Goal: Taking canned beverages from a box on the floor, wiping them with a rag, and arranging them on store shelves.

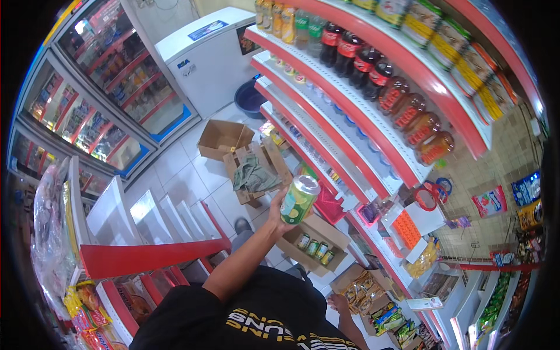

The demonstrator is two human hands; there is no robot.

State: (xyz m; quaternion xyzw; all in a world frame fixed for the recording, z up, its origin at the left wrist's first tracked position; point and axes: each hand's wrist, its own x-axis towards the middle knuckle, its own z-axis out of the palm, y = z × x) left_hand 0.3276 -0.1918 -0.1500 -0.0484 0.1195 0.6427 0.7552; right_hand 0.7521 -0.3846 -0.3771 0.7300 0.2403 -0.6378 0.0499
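Observation:
My left hand (278, 214) is raised before me, its fingers wrapped around a green and yellow drink can (299, 199) with a silver top. Below it on the floor stands an open cardboard box (326, 227), with several similar cans (313, 247) in its bottom. Low at my right side, my right hand (337, 302) hangs with loosely bent fingers and nothing visible in it. Nearest to that hand is an open carton of packaged snacks (361, 291); whether they touch is unclear.
Stocked shelves on the right hold soda bottles (348, 43) and pouches (455, 52). A white shelf rack (116, 214) with red edging stands at left. Farther off are glass-door coolers (124, 70), a white chest freezer (210, 57), a dark basin (249, 98) and cartons (225, 135), one with a grey-green cloth (253, 173).

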